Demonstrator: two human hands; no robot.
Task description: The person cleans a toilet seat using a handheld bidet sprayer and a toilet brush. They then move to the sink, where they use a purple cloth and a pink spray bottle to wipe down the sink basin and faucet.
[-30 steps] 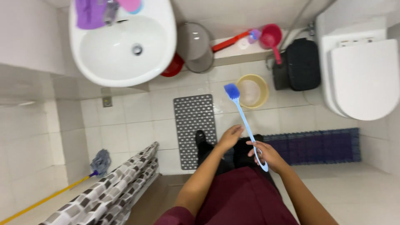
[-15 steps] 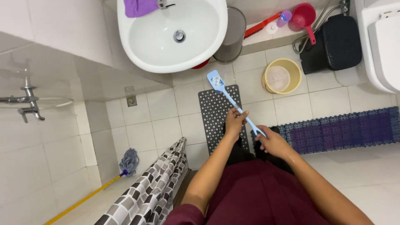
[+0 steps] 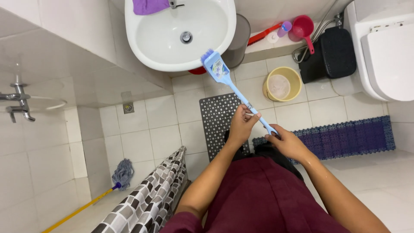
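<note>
Both hands on the long blue brush (image 3: pixel 235 92). Left hand (image 3: pixel 239 127) pinches the handle mid-shaft, fingers curled round it; right hand (image 3: pixel 288 144) is closed on the butt end, forearm looks wet.

Change vs a second ago: the brush was pointing down toward the floor beside the yellow bucket (image 3: pixel 282 84). Now it's raised, and the bristle head sits at the front rim of the white sink (image 3: pixel 155 43); can't tell whether it's touching or just over it. The view has also swung left, so the sink is centred and the toilet (image 3: pixel 384 51) is pushed to the right edge. Grip layout unchanged across all three frames.

Reading: the work has moved off the floor and up to the basin, with the brush head lined up on the sink edge.

Around: grey perforated mat (image 3: pixel 217 121) under the hands, purple mat (image 3: pixel 345 138) to the right, red dipper (image 3: pixel 304 28) on the ledge, purple cloth (image 3: pixel 150 6) on the sink's back rim, checked shower curtain (image 3: pixel 148 198), mop (image 3: pixel 123 172) lower left.
</note>
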